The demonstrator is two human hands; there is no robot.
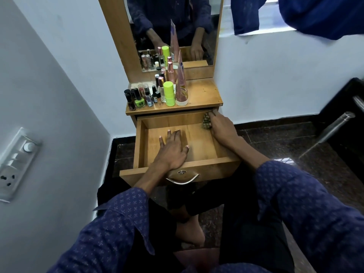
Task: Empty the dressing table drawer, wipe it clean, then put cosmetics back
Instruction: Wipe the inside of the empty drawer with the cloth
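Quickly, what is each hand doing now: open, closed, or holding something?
Left hand: open, lying flat on the drawer bottom.
Right hand: closed, fingers curled round a dark cloth at the drawer's back right corner.

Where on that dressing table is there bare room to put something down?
The table top is bare right of the pink tube; its left side is crowded with bottles. The drawer floor is bare between left hand and right hand.

Both arms wear long sleeves of dark navy fabric printed with a regular grid of small pale motifs. The left sleeve [110, 231] has an unbuttoned, flared cuff at 12 o'clock. Dark trousers [250, 231] cover the legs; one bare foot [190, 231] is visible.
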